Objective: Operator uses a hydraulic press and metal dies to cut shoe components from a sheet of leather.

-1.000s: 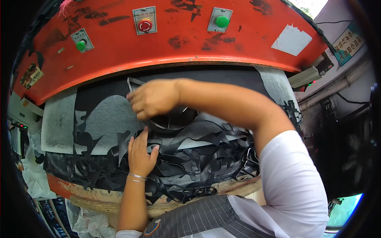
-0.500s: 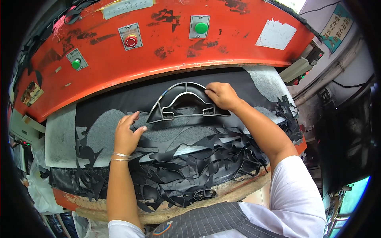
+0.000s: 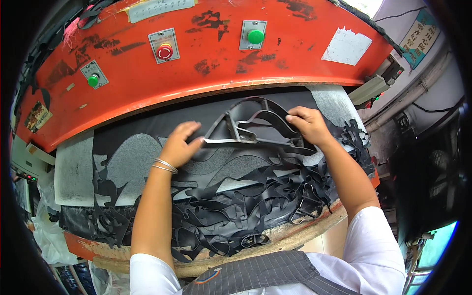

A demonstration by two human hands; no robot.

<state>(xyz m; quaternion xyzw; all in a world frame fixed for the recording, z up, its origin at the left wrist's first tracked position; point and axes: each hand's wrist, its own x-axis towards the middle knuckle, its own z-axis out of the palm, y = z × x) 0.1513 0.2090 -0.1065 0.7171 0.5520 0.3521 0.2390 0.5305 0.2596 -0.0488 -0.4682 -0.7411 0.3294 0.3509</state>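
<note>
My right hand [image 3: 310,127] grips the right side of an arched metal cutting die [image 3: 232,127], fingers closed on its rim. The die is tilted, its left side raised so that the depth of its walls shows. Beside its left corner is my left hand [image 3: 182,146], fingers apart and slightly blurred; it does not appear to hold anything. Under the die lies a black sheet of material [image 3: 147,119] with curved cut-out openings, through which a grey surface shows.
Tangled black offcuts [image 3: 221,216] heap along the near edge, with smaller metal dies [image 3: 307,209] among them. Behind stands a red machine beam [image 3: 206,54] with green buttons [image 3: 255,37] and a red button [image 3: 164,51]. A pale cutting board [image 3: 73,172] shows at the left.
The die has gone from lying nearly flat to tilted, and has shifted right with my right hand. My left hand has moved right and up toward its left corner.
</note>
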